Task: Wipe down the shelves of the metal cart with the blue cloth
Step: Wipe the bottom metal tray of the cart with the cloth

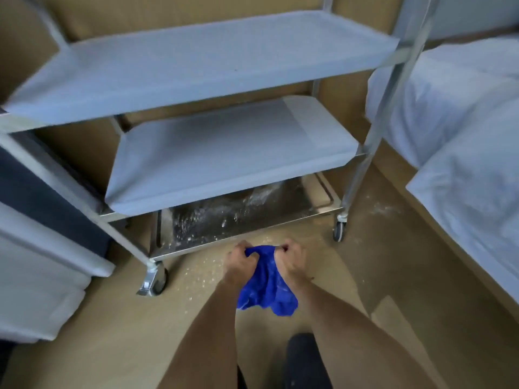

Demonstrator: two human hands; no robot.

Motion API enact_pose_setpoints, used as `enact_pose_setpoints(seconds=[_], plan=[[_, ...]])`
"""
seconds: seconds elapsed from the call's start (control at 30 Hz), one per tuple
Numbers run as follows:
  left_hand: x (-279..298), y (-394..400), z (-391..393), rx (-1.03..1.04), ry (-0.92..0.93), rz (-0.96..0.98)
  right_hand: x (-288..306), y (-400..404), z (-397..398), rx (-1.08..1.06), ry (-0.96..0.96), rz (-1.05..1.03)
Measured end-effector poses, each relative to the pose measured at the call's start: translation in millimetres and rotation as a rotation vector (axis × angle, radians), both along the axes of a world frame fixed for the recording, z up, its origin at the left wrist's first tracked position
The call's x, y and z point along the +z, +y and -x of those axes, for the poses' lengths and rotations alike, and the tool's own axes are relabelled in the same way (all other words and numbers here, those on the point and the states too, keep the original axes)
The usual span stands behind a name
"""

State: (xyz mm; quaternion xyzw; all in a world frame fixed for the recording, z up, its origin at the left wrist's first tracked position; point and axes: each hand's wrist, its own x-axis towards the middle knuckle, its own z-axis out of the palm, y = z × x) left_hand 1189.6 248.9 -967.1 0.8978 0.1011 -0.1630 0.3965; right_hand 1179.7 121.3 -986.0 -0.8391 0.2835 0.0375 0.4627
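A metal cart (pixel 368 141) with three shelves stands in front of me. Its top shelf (pixel 196 66) and middle shelf (pixel 224 158) look pale and smooth. The bottom shelf (pixel 241 211) is dark metal, speckled with white powder or crumbs. A bright blue cloth (pixel 266 287) hangs crumpled in front of the cart's bottom edge, above the floor. My left hand (pixel 240 262) and my right hand (pixel 290 258) each grip its upper edge, close together.
Beds with white bedding stand at the right (pixel 455 113) and at the left (pixel 36 282). White crumbs lie scattered on the tan floor (pixel 202 279) in front of the cart. Cart wheels sit at the front left (pixel 154 279) and right (pixel 339 228). A dark shoe (pixel 303 360) shows at the bottom.
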Motion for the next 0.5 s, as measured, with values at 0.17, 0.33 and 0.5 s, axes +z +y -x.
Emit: enact_pose_setpoints(seconds=[0.17,0.33,0.5], plan=[[-17.5,-29.5,-26.1,-0.038,0.153,0.052,-21.0,-36.1,-11.3,0.022,0.071,0.027],[-13.9,-96.7,-126.3,0.045,0.071,0.149,-10.2,-107.9,-108.0,-0.017,-0.005,0.074],[-36.4,-135.6,-194.3,0.124,-0.072,-0.014,-31.8,-139.5,-209.1,0.100,-0.003,0.606]])
